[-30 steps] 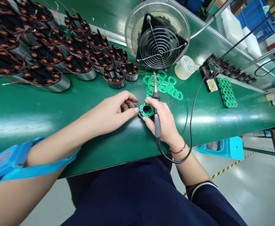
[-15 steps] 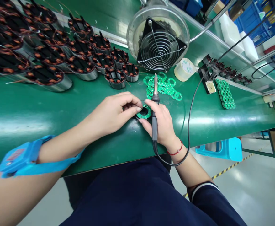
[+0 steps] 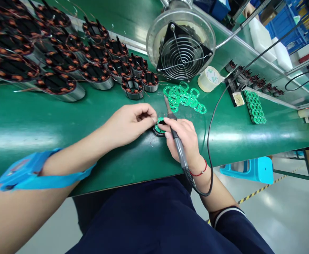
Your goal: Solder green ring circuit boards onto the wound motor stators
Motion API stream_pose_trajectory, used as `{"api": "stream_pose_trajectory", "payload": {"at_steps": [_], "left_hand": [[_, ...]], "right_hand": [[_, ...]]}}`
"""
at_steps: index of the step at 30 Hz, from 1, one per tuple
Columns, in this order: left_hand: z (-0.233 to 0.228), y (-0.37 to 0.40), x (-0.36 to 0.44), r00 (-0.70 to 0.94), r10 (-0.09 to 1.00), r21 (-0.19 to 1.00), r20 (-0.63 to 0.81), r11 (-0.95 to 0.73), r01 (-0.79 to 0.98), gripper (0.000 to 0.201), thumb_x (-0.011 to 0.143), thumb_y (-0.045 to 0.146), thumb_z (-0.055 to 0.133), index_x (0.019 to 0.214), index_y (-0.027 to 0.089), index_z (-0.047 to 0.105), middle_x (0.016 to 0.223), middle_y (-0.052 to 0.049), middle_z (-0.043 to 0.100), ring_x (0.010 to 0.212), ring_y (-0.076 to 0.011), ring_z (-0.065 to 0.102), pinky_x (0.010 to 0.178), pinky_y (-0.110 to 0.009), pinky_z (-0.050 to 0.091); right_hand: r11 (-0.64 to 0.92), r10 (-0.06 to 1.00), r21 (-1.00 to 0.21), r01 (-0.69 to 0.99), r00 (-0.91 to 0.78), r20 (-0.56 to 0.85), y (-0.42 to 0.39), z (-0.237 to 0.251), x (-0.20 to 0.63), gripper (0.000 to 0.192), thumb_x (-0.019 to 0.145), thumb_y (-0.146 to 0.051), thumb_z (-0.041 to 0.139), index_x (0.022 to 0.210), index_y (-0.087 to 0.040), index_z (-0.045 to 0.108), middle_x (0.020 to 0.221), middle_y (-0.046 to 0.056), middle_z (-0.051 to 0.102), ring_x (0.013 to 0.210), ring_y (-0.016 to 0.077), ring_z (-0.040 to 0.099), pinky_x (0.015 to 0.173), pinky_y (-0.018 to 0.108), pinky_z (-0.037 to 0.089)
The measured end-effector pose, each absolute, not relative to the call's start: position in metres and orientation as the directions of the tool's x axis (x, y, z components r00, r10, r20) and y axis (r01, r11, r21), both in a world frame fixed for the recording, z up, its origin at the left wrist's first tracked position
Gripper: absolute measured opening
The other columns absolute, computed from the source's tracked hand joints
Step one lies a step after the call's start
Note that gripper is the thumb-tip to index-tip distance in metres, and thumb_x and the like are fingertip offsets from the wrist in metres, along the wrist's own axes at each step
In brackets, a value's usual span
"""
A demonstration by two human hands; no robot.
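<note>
My right hand (image 3: 188,137) is closed around a soldering iron (image 3: 179,147), whose metal tip points up and away, over the edge of the loose green boards. Below it a green ring-shaped circuit board (image 3: 159,127) sits on top of a dark motor stator on the bench. A finger of that same hand reaches to the ring. From the left, my left hand (image 3: 133,121) pinches thumb and forefinger together at the ring's left edge. Whatever lies between those fingertips is too small to make out. Thin wires show beside the stator.
Wound stators (image 3: 61,84) stand in rows at the left. Behind the loose ring boards (image 3: 183,97) is a fan (image 3: 183,58) with a wire guard. A tape roll (image 3: 208,79), an iron stand (image 3: 235,93) and a panel of boards (image 3: 254,107) lie to the right. The iron's cable (image 3: 209,141) loops beside my right wrist.
The soldering iron has tilted, its tip swinging left and lower. My right thumb has left the stator's near side, and a finger now reaches to the ring. My left hand stays pinched beside it.
</note>
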State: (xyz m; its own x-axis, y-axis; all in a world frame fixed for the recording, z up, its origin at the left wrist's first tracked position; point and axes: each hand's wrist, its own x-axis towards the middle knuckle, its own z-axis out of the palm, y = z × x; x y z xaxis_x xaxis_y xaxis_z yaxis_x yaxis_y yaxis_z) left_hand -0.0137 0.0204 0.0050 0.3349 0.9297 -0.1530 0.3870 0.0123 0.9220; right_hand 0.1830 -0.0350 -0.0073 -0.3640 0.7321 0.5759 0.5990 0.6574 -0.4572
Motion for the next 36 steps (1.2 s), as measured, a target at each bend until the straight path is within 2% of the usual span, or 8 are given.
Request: {"api": "stream_pose_trajectory", "payload": {"at_steps": [4, 10, 16, 23, 26, 28, 32, 36], "left_hand": [[0.004, 0.021, -0.014, 0.313, 0.932, 0.907, -0.182, 0.036, 0.42, 0.023, 0.077, 0.045, 0.057, 0.074, 0.022, 0.059, 0.067, 0.0, 0.058, 0.065, -0.0164, 0.05, 0.062, -0.029, 0.04], [0.0, 0.022, -0.013, 0.281, 0.944, 0.892, -0.171, 0.027, 0.451, 0.023, 0.08, 0.044, 0.055, 0.075, 0.021, 0.058, 0.066, 0.001, 0.058, 0.061, -0.0149, 0.048, 0.059, -0.028, 0.038], [0.002, 0.02, -0.014, 0.278, 0.95, 0.847, -0.138, -0.032, 0.53, 0.022, 0.084, 0.041, 0.052, 0.077, 0.021, 0.058, 0.063, 0.002, 0.054, 0.059, -0.0136, 0.044, 0.058, -0.027, 0.034], [0.007, 0.016, -0.013, 0.285, 0.956, 0.781, -0.071, -0.125, 0.612, 0.021, 0.087, 0.039, 0.048, 0.077, 0.022, 0.054, 0.071, -0.001, 0.059, 0.067, -0.0167, 0.049, 0.066, -0.03, 0.037], [0.008, 0.014, -0.012, 0.287, 0.958, 0.761, -0.021, -0.171, 0.626, 0.02, 0.086, 0.039, 0.046, 0.076, 0.023, 0.051, 0.073, -0.002, 0.058, 0.068, -0.018, 0.049, 0.069, -0.033, 0.039], [0.009, 0.013, -0.011, 0.292, 0.956, 0.746, 0.005, -0.197, 0.636, 0.02, 0.086, 0.039, 0.044, 0.075, 0.023, 0.049, 0.073, -0.003, 0.057, 0.068, -0.0189, 0.049, 0.071, -0.034, 0.039], [0.01, 0.013, -0.009, 0.297, 0.954, 0.732, 0.026, -0.22, 0.644, 0.017, 0.086, 0.037, 0.043, 0.073, 0.025, 0.044, 0.072, -0.005, 0.054, 0.067, -0.0209, 0.048, 0.07, -0.038, 0.038], [0.009, 0.014, -0.01, 0.311, 0.95, 0.74, 0.008, -0.215, 0.638, 0.019, 0.087, 0.037, 0.044, 0.073, 0.024, 0.046, 0.072, -0.005, 0.057, 0.068, -0.0208, 0.051, 0.067, -0.036, 0.038]], "right_hand": [[0.578, 0.781, -0.537, 0.614, -0.225, 0.582, -0.038, -0.01, 0.187, 0.038, 0.109, -0.027, 0.047, 0.146, -0.027, 0.052, 0.102, 0.002, 0.084, 0.103, 0.0199, 0.079, 0.102, 0.042, 0.06], [0.571, 0.748, -0.644, 0.51, 0.001, 0.664, -0.047, -0.026, 0.195, 0.031, 0.108, -0.044, 0.048, 0.131, -0.029, 0.063, 0.099, 0.004, 0.08, 0.084, 0.0206, 0.082, 0.074, 0.037, 0.067], [0.6, 0.746, -0.653, 0.461, -0.03, 0.665, -0.051, -0.024, 0.195, 0.024, 0.107, -0.043, 0.051, 0.118, -0.029, 0.067, 0.093, 0.002, 0.079, 0.075, 0.0192, 0.081, 0.066, 0.034, 0.066], [0.594, 0.746, -0.646, 0.48, -0.028, 0.665, -0.051, -0.027, 0.194, 0.024, 0.107, -0.043, 0.051, 0.12, -0.03, 0.066, 0.092, 0.001, 0.079, 0.076, 0.02, 0.082, 0.065, 0.034, 0.068], [0.572, 0.766, -0.675, 0.466, -0.01, 0.642, -0.048, -0.026, 0.191, 0.031, 0.11, -0.042, 0.045, 0.135, -0.031, 0.057, 0.093, 0.001, 0.079, 0.074, 0.0184, 0.081, 0.071, 0.035, 0.069], [0.544, 0.802, -0.695, 0.47, -0.047, 0.596, -0.044, -0.022, 0.188, 0.037, 0.112, -0.039, 0.04, 0.147, -0.031, 0.047, 0.1, 0.002, 0.08, 0.085, 0.0176, 0.082, 0.082, 0.037, 0.069], [0.557, 0.827, -0.602, 0.572, -0.314, 0.466, -0.035, -0.012, 0.185, 0.043, 0.108, -0.031, 0.047, 0.151, -0.029, 0.044, 0.132, 0.007, 0.075, 0.126, 0.0224, 0.072, 0.108, 0.045, 0.06], [0.588, 0.808, -0.549, 0.594, -0.462, 0.365, -0.03, -0.013, 0.186, 0.058, 0.098, -0.019, 0.048, 0.155, -0.026, 0.04, 0.144, 0.008, 0.068, 0.134, 0.0242, 0.065, 0.113, 0.047, 0.056]]}}
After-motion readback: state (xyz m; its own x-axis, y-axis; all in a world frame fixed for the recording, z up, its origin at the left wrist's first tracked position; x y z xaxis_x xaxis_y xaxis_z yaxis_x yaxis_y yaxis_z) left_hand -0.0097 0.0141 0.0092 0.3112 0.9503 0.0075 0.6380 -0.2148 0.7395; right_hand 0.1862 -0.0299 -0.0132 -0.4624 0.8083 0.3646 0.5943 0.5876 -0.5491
